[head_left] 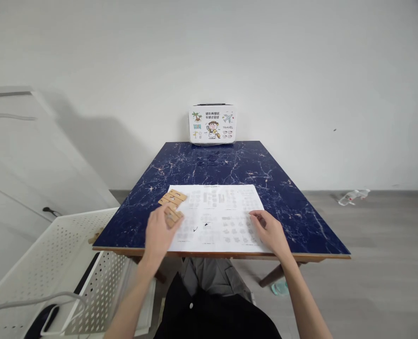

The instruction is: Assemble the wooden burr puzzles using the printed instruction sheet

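My left hand is closed around a flat light-brown wooden piece with cut-outs, over the left edge of a printed white sheet. Just beyond it, more flat wooden pieces lie at the sheet's far left corner. My right hand rests at the sheet's right edge, its thumb and index fingertips close together. Whether anything is between those fingertips is hidden. On the paper between my hands are two small dark marks or objects, too small to name. Rows of faint drawings cover the sheet.
The paper lies at the near edge of a dark blue marble-patterned table. A white case with cartoon prints stands at the back against the wall. At left is a white perforated rack with a cable. A clear plastic item lies on the floor.
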`<control>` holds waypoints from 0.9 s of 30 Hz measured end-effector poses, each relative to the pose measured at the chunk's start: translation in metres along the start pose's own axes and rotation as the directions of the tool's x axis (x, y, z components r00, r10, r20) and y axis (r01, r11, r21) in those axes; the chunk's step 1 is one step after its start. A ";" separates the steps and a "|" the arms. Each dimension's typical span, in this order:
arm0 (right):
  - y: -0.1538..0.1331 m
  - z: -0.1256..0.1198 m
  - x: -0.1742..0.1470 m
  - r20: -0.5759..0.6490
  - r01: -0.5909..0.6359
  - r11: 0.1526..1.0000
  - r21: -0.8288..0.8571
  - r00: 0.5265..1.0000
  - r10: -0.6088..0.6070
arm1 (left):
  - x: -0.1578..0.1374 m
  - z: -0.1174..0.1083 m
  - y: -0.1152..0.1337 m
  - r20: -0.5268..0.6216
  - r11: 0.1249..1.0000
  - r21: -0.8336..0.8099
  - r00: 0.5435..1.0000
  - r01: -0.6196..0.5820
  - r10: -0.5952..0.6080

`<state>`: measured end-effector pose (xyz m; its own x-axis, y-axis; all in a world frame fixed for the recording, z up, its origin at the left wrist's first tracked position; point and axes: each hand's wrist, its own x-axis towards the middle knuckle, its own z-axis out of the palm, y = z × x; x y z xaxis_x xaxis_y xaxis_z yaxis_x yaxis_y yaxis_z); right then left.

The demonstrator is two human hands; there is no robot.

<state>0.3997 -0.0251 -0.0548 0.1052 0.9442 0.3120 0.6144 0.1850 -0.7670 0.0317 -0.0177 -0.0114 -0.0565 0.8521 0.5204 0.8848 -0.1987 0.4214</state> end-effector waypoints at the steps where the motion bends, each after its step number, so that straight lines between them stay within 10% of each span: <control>1: 0.000 0.000 0.000 -0.003 -0.001 1.000 -0.001 1.000 0.001 | -0.006 0.004 0.015 0.050 0.996 -0.077 0.997 -0.047 0.051; 10: 0.000 0.000 0.001 -0.007 0.030 0.999 -0.013 1.000 -0.030 | -0.018 0.055 0.102 0.399 0.896 -0.393 0.840 -0.205 0.368; 27: -0.022 -0.002 -0.006 0.170 0.105 0.992 0.072 0.979 -0.116 | -0.011 0.042 0.076 0.349 0.879 -0.421 0.854 -0.225 0.386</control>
<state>0.3873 -0.0354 -0.0385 -0.1015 0.9487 0.2994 0.5639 0.3028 -0.7684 0.1189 -0.0221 -0.0167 0.4547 0.8201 0.3473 0.5960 -0.5700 0.5657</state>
